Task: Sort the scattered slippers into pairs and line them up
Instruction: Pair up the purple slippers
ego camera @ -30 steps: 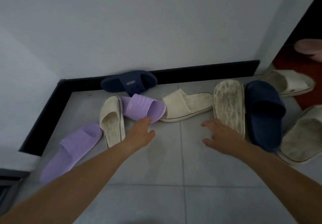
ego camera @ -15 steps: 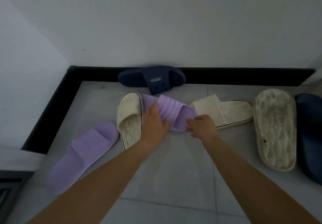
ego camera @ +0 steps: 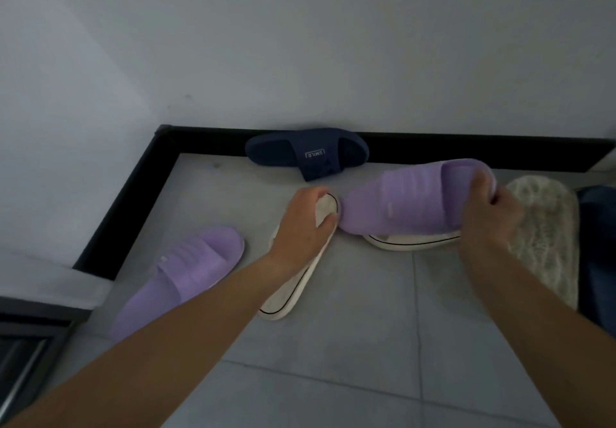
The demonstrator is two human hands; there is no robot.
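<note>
I look down at a grey tiled floor [ego camera: 366,344] in the corner of a white wall [ego camera: 300,44] edged with a black baseboard [ego camera: 466,151]. My right hand [ego camera: 490,217] grips one end of the lifted purple slipper [ego camera: 396,204], thumb tucked inside its opening and fingers curled round the outside. That slipper is raised and lies crosswise, its far tip pointing left toward my other hand. Under it on the floor lies a second cream slipper [ego camera: 413,243], mostly hidden, with only its dark-trimmed edge showing. My left hand [ego camera: 301,227] pinches the far end of a cream slipper [ego camera: 293,291], fingers curled over the top and thumb on the near side, just beside the purple tip. This cream slipper runs back toward me under my wrist, its near end on the tiles. To its left a second purple slipper [ego camera: 186,271] lies flat on the floor, strap up, partly covered by my left forearm. A navy slipper [ego camera: 300,152] rests against the baseboard at the back, near the corner, small white lettering on its strap. To the right of my right hand an upturned slipper [ego camera: 546,237] shows its pale, dirty sole. Beyond it, a second navy slipper [ego camera: 600,261] is cut off by the right edge of the view.
</note>
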